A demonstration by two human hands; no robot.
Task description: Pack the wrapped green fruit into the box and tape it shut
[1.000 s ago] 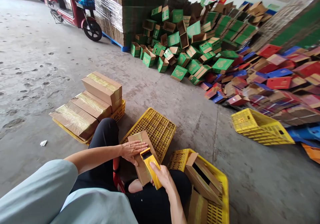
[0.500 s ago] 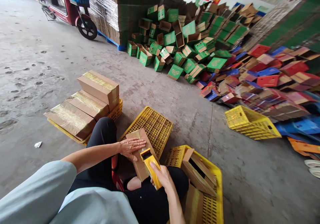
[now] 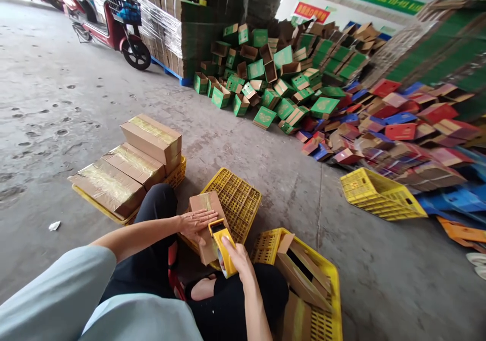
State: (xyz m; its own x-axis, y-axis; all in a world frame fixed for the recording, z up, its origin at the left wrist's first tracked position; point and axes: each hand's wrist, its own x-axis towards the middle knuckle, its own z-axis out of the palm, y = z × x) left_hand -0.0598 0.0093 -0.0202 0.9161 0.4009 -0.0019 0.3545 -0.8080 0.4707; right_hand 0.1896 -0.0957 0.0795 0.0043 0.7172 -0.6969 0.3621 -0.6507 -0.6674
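A small brown cardboard box (image 3: pixel 208 202) rests on an upturned yellow plastic crate (image 3: pixel 243 194) in front of my knees. My left hand (image 3: pixel 197 223) lies flat on top of the box, its fingers stretched out together. In my right hand (image 3: pixel 240 260) is a yellow tape dispenser (image 3: pixel 224 247), its head against the top of the box beside my left fingertips. A strip of tape is faintly visible along the box's top. The box's near end is partly hidden by the dispenser and my hands.
Taped boxes (image 3: pixel 132 161) fill a yellow crate (image 3: pixel 176 176) on my left. An open box (image 3: pixel 304 270) sits in another crate (image 3: pixel 334 285) by my right knee. Farther off are heaped green cartons (image 3: pixel 266 117), red and blue cartons (image 3: pixel 400 131), an empty crate (image 3: pixel 379 191) and a scooter (image 3: pixel 110 24).
The dispenser and my right hand have shifted slightly up and left in view. The box appears turned a little, and my left hand stays flat on it. The camera view has tilted slightly.
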